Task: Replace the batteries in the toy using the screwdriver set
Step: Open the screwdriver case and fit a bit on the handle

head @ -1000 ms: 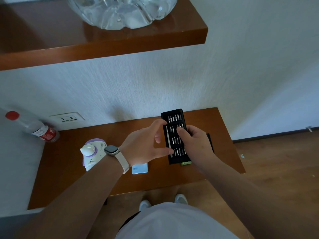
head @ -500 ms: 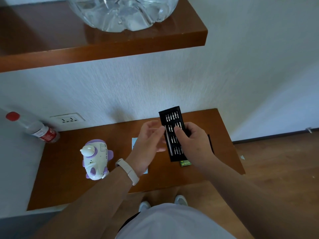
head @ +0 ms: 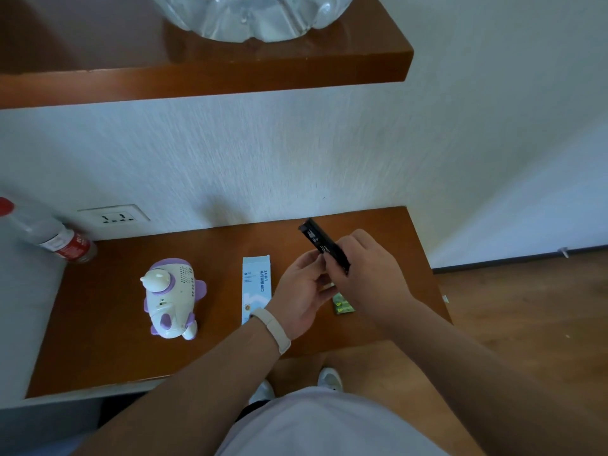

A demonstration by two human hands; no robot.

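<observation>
Above table (head: pixel 108 330): right hand (head: pixel 370 274) grips tilted screwdriver set (head: pixel 319 240); left hand (head: pixel 301 294) curled alongside.

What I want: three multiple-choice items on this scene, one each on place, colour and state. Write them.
1. The screwdriver-set box lies: A on the table, between toy and left hand; B atop the toy; C under the toy.
2. The battery pack is: A red; B green; C blue.
3. The black bit tray is: A flat on the table; B inside the box; C gripped, tilted, by the right hand.
A: it lies right of the toy. B: green wrapper. C: fingers wrap it.
</observation>
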